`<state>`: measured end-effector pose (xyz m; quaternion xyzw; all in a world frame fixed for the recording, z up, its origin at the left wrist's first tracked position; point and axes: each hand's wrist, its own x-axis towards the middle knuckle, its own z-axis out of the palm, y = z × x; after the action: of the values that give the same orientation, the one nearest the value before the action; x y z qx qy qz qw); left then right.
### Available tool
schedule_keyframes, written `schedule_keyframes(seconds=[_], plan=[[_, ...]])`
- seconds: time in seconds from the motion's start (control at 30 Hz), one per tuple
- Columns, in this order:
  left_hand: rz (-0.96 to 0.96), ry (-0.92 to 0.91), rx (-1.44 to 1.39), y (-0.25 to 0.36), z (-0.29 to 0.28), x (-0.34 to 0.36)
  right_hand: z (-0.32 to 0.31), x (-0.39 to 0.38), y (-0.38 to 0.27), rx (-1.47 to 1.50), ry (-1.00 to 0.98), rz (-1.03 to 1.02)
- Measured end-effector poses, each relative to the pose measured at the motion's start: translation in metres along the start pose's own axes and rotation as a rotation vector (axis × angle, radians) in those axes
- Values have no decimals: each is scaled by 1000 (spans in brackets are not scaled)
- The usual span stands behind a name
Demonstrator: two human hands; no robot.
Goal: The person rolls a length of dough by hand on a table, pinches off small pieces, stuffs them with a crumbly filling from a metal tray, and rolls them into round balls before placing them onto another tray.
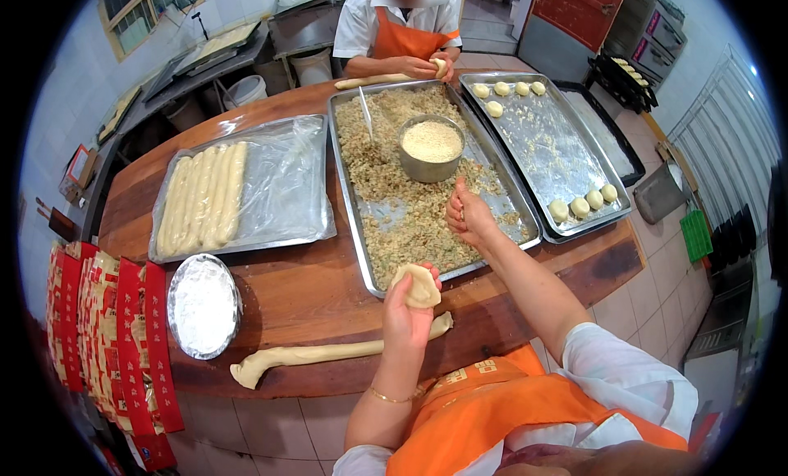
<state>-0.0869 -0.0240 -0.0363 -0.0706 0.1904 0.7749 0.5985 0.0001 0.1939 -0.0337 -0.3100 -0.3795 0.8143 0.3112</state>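
My left hand (400, 322) is closed around a flattened, cupped dough wrapper (421, 290), held above the near edge of a large metal tray (523, 203). Crumbly brown filling (402, 240) covers much of that tray. Over its right part is my right hand (466, 216), fingers curled in; whatever they may hold is hidden. Just beyond it, a metal bowl (428, 168) of pale grains (432, 141) sits in the filling. A long dough rope (320, 354) lies on the table below my left hand.
At left, a plastic-lined tray (291, 172) holds several dough rolls (205, 199), near a bowl of white powder (203, 305). A right-hand tray (566, 152) carries round dough balls (579, 207). Across the wooden table (283, 291), a co-worker (400, 33) handles dough. Red packages (123, 345) stand lower left.
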Motion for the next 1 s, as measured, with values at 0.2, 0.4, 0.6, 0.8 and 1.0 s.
schedule_keyframes(seconds=[0.2,0.4,0.6,0.8,1.0], plan=[[62,-13,93,-3,14,19,-14,0,-4,-58,-96,-17],[175,121,243,-8,32,51,6,-26,-19,-947,-48,-515],[120,103,72,-27,36,103,32,-55,-18,-1289,-53,-779],[116,139,15,-29,36,105,36,-67,-17,-1459,-115,-859],[244,-12,198,-26,39,95,42,-64,-28,-1080,-105,-626]])
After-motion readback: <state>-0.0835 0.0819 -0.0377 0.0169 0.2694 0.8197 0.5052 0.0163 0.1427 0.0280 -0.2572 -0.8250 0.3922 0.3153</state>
